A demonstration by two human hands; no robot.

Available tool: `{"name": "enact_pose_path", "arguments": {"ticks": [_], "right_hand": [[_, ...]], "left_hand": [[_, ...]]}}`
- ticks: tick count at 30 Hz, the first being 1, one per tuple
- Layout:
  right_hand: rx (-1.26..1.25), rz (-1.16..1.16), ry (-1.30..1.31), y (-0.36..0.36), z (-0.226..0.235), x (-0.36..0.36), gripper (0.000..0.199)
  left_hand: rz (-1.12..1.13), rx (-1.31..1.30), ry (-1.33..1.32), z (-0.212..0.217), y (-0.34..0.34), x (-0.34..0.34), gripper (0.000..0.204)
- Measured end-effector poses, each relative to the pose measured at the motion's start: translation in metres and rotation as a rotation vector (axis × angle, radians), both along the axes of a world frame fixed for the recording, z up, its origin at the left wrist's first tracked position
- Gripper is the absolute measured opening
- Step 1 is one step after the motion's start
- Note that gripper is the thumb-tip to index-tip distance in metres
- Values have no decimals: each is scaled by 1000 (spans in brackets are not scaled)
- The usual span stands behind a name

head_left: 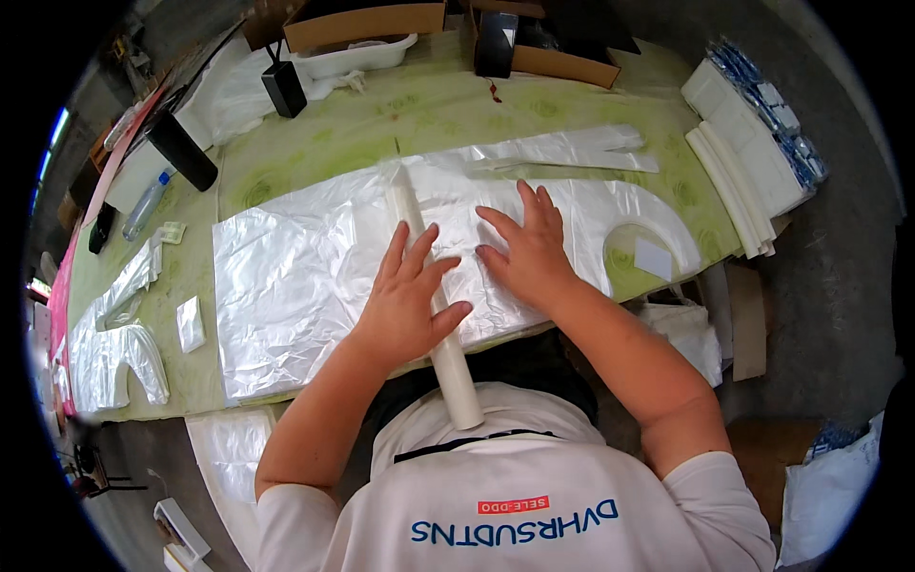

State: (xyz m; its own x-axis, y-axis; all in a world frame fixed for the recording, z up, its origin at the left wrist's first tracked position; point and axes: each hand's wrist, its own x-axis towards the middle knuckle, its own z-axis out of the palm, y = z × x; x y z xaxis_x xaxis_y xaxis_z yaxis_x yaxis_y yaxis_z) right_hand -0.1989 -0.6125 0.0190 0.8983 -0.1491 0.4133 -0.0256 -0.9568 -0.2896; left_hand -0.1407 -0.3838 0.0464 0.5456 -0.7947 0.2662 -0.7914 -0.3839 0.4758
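Observation:
A stack of thin, shiny translucent plastic sheets, with long strips and a rounded cut-out on its right side, lies flat on the table. Across it rests a long white roll, its near end jutting over the table edge towards my body. My left hand is over the middle of this roll, fingers spread; I cannot tell how firmly it touches. Just right of the roll, my right hand hovers or rests on the plastic with its fingers apart, holding nothing.
A small white card lies inside the cut-out. To the left are a folded plastic packet, another plastic piece, a bottle and a black cylinder. Cardboard boxes stand behind; white rolls lie at right.

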Motion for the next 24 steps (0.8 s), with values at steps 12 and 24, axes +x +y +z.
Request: {"name": "enact_pose_path", "arguments": {"ticks": [12,24], "right_hand": [[312,422,-144,73,39,53,64],[-76,604,137,121,27,-6,45]], "left_hand": [[63,-44,-11,-16,23,4,54],[143,-488,-74,18,90,3,28]]}}
